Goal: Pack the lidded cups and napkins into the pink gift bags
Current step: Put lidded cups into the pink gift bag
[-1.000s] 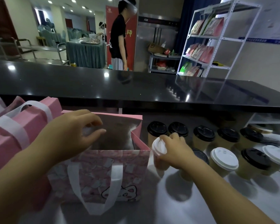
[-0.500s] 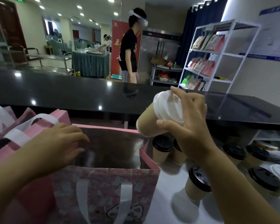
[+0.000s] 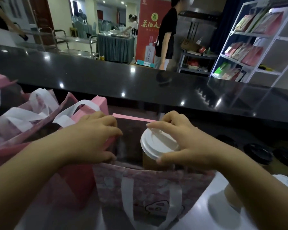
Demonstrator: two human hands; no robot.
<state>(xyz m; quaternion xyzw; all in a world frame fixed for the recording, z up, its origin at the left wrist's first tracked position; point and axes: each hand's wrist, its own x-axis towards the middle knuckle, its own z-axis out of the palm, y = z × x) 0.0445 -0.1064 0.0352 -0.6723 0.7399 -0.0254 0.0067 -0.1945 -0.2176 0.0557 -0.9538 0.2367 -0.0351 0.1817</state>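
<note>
Right hand: curled round the white lid of a tan lidded cup. The thumb is on the near rim, the forefinger lies over the far rim, and the other fingers are bent behind. Firm hold from above and from the right.

The cup is in the mouth of the open pink gift bag, right of centre. Its long axis is close to upright and leans a little, so the lid faces up and slightly left. The lid and upper body show above the near wall. The base is hidden behind that wall, so I cannot tell whether it rests on the bag floor.

Left hand: fingers curled over the bag's left rim with the thumb on the near side, gripping the edge. The bag mouth stands wide. Its white handle hangs down the near face, over a cartoon print.

More pink bags with white handles stand to the left, touching the open one.

Right of the bag, on the white table top, a tan cup stands near. Black-lidded cups stand farther back, dim.

A glossy black counter runs across behind. Beyond it are a person in a black shirt, a red banner and a white shelf rack holding pink packets.
</note>
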